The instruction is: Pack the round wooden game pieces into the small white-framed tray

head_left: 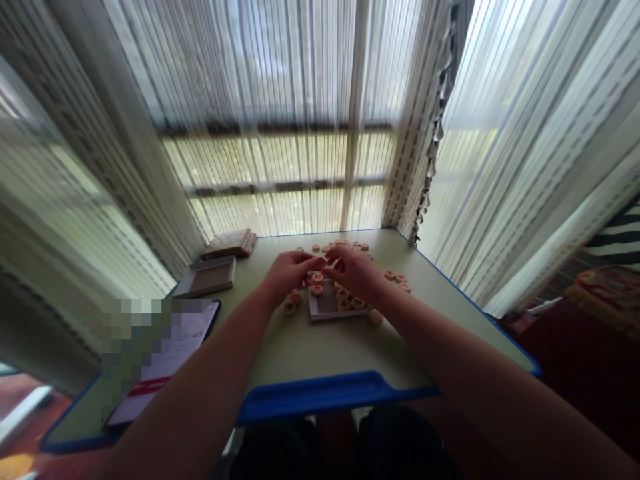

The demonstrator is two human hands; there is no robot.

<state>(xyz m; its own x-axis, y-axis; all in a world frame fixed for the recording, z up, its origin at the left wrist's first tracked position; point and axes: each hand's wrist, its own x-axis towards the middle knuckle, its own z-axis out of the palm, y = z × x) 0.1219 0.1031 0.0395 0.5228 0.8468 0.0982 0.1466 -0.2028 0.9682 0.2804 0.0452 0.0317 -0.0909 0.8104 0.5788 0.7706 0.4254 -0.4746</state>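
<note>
My left hand (289,275) and my right hand (354,272) meet over the far side of a shallow open box (323,316). Pinched at their fingertips is a round Chinese chess piece (321,262), partly covered by the fingers. Two pieces with red characters, one of them a Chinese chess piece (317,289), are at the box's left side near my left fingers. Several dark-lettered pieces (344,305) sit in the box's right part, below my right hand. Loose pieces (289,307) lie left of the box, and another piece (376,317) lies by its right front corner.
More pieces (350,245) are scattered behind my hands, with red-lettered ones (399,280) to the right. A box lid (223,275) and a stack of folded material (230,243) lie at the back left. A tablet (173,360) rests at left. The table has a blue edge (315,395).
</note>
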